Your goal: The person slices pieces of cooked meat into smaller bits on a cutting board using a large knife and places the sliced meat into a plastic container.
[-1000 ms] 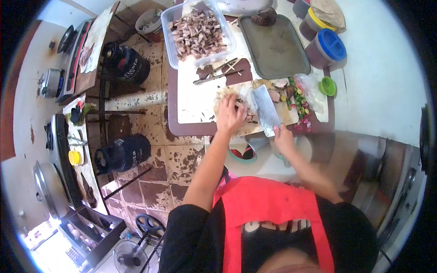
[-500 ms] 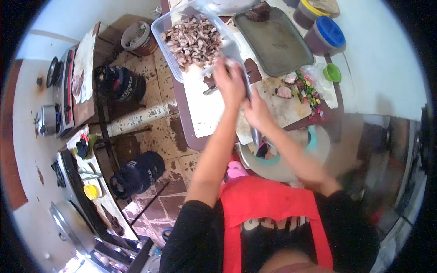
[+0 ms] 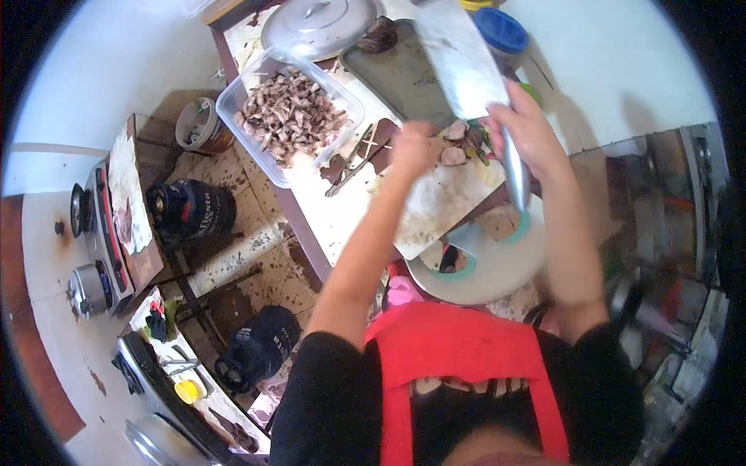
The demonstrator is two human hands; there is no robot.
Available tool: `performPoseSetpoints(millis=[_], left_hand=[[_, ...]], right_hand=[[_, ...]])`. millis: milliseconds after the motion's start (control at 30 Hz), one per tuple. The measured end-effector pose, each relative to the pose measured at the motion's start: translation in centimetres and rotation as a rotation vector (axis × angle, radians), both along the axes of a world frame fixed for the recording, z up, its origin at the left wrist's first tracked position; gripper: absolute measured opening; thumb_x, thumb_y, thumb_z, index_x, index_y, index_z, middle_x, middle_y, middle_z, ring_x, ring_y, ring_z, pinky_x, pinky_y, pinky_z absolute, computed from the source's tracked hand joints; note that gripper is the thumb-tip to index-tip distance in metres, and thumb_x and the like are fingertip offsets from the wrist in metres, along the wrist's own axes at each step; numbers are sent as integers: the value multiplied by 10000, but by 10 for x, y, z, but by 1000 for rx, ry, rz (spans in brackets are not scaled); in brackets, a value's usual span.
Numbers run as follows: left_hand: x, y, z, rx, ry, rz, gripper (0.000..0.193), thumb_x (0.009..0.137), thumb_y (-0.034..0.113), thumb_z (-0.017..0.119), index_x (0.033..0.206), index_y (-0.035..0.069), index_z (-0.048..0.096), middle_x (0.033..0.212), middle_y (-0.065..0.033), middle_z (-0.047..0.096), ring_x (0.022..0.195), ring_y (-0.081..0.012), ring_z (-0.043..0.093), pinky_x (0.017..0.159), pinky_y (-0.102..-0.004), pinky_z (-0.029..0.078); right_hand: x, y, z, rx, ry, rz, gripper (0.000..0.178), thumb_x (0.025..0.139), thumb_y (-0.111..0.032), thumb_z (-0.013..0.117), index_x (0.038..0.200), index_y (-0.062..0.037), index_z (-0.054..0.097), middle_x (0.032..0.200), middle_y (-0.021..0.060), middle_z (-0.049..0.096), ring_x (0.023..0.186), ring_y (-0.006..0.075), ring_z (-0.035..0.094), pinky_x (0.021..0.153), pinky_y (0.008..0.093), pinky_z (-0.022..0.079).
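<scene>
My right hand (image 3: 530,136) grips the metal handle of a broad cleaver (image 3: 464,66), its shiny blade raised over the table and pointing away from me. Over the near side of the grey tray (image 3: 412,74), my left hand (image 3: 416,147) is slightly blurred with its fingers curled in; anything inside them is hidden. Below the hands lies a stained white cutting board (image 3: 447,206). Pieces of meat (image 3: 452,156) and chopped vegetables rest by its far right edge, partly hidden by the right hand. Left of my hands, a clear plastic container (image 3: 281,175) holds chopped meat (image 3: 291,116).
A large metal lid (image 3: 315,27) and a dark brown lump (image 3: 378,36) sit at the back. A blue-lidded tub (image 3: 501,33) stands by the wall. Tongs (image 3: 351,167) lie beside the container. A pale round lid-like thing (image 3: 493,268) is below the table edge. Gas cylinders (image 3: 198,210) stand left.
My hands have moved apart. The right hand has swung right and raised the cleaver from beside the container, while the left has come off the blade area. The view has shifted.
</scene>
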State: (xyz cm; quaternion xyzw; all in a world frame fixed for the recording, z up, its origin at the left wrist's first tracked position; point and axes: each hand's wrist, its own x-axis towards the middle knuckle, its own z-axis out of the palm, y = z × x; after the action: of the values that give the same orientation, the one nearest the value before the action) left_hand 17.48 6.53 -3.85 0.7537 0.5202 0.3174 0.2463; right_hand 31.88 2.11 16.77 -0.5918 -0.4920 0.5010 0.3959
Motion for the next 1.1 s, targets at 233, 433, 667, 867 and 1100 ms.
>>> performPoseSetpoints(millis=[233, 433, 667, 867, 1100], left_hand=[[65, -49, -48, -31, 292, -1, 484, 680, 282, 657, 1105, 101, 511, 1092, -111, 515, 1076, -291, 460, 856, -473, 381], [10, -78, -19, -266, 450, -62, 395, 629, 228, 686, 972, 77, 561, 1013, -114, 562, 988, -278, 532, 832, -442, 413], [-7, -125, -7, -207, 219, 348, 519, 615, 132, 646, 1117, 96, 520, 1082, -189, 515, 988, -373, 509, 852, -427, 424], [12, -117, -21, -302, 399, 195, 497, 647, 136, 613, 1130, 100, 503, 1141, -225, 448, 998, -382, 491, 865, -436, 423], [16, -147, -15, -263, 0, 595, 699, 546, 171, 763, 1135, -14, 435, 1084, -242, 445, 987, -400, 476, 873, -398, 432]], right_hand=[[68, -64, -90, -179, 51, -94, 175, 827, -55, 478, 997, -30, 445, 570, 6, 441, 392, 97, 431, 359, 245, 383], [86, -87, -152, -202, 12, 123, 258, 846, -62, 487, 1100, -63, 438, 579, 6, 456, 438, 75, 446, 375, 244, 385], [73, -88, -191, 20, -562, 391, 340, 799, -104, 511, 1110, -37, 390, 709, 239, 573, 665, 418, 564, 600, 472, 451], [56, -84, -196, 67, -760, 478, 264, 784, -81, 488, 1016, -8, 385, 724, 265, 569, 736, 453, 554, 669, 532, 425], [53, -75, -197, 108, -740, 449, 232, 835, -94, 450, 1011, 26, 358, 670, 266, 559, 692, 448, 558, 623, 523, 431]])
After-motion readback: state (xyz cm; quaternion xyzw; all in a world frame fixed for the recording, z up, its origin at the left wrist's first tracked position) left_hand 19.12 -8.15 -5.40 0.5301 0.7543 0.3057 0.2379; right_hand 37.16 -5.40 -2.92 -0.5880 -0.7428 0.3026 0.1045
